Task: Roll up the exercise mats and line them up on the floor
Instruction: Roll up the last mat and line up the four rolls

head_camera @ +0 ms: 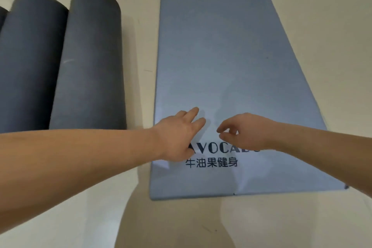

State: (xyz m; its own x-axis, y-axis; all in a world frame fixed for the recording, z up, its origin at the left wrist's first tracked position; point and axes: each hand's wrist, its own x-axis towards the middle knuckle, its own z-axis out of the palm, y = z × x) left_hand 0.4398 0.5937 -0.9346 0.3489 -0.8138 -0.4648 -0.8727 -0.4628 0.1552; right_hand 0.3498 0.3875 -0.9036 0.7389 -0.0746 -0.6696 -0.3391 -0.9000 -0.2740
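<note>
A blue-grey exercise mat (221, 46) lies flat on the floor, running away from me, with dark printed lettering near its close end. My left hand (177, 135) hovers over the mat's near left part, fingers stretched forward and spread. My right hand (241, 131) is over the lettering with its fingers loosely curled downward, holding nothing. On the left lie rolled dark grey mats side by side: one roll (90, 62) closest to the flat mat, a second roll (30, 62) beside it, and the edge of a third roll (2, 16) at the frame border.
The floor (332, 26) is pale beige. A strip of bare floor (141, 56) separates the rolls from the flat mat. My shadow falls on the floor below the mat's near edge (221, 196).
</note>
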